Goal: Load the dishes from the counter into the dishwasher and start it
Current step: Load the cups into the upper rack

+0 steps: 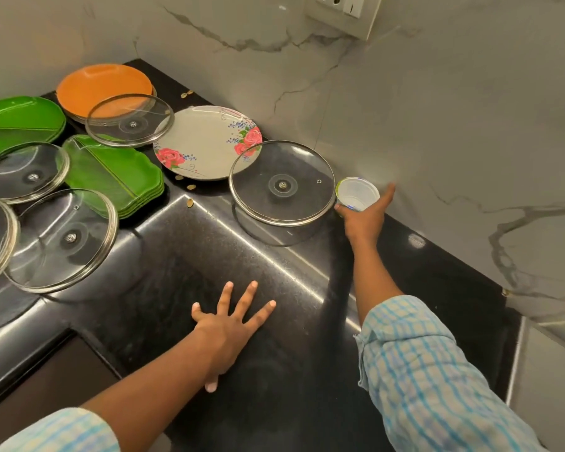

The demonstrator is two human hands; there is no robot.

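Your right hand [362, 220]: it reaches to the back of the counter, with thumb and fingers curled round the small white cup [357, 193] and the forefinger stretched toward the wall.
Your left hand [229, 324]: it lies palm down on the black counter [274, 370], fingers straight and spread, holding nothing.
Cup: it stands upright, mouth up, near the marble wall [454, 125] and just beside the rim of the nearest glass lid [282, 184].
Nearest lid: it lies flat on the counter, and its far left edge overlaps the floral plate [203, 141].
Floral plate: it sits to the left of that lid, near the wall.
Orange plates [103, 84]: you have a stack of these in the back corner, with a second glass lid [129, 120] resting across its front.
Green leaf trays [115, 172]: they are stacked in front of the orange plates, under the second lid's near edge.
Green round plates [17, 120]: they sit at the far left.
Left lids [62, 239]: three more glass lids lie at your left, the outermost cut off by the frame.
Scraps [190, 202]: small tan bits lie on the counter near the floral plate.
Sleeves [431, 370]: both are blue-and-white check.
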